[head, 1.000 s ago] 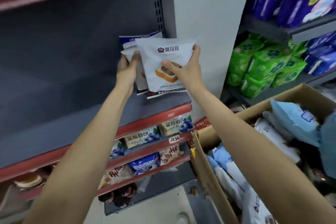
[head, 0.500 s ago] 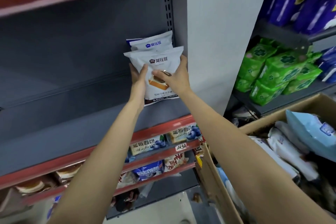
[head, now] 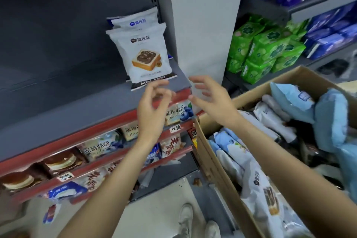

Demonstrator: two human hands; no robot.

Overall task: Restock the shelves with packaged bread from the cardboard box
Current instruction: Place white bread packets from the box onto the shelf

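Your left hand (head: 152, 110) empty, fingers loosely curled | your right hand (head: 208, 100) empty, fingers spread | both below the white bread packet (head: 144, 54) standing on the grey shelf (head: 81, 102) | cardboard box (head: 218, 162) at right holds more packets.

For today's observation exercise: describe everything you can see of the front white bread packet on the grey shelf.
The front white bread packet is a glossy plastic pouch with crimped edges, a dark logo, a picture of chocolate-spread toast and a black bottom band. It stands upright, leaning slightly back against a similar packet, at the grey shelf's right end. Neither hand touches it.
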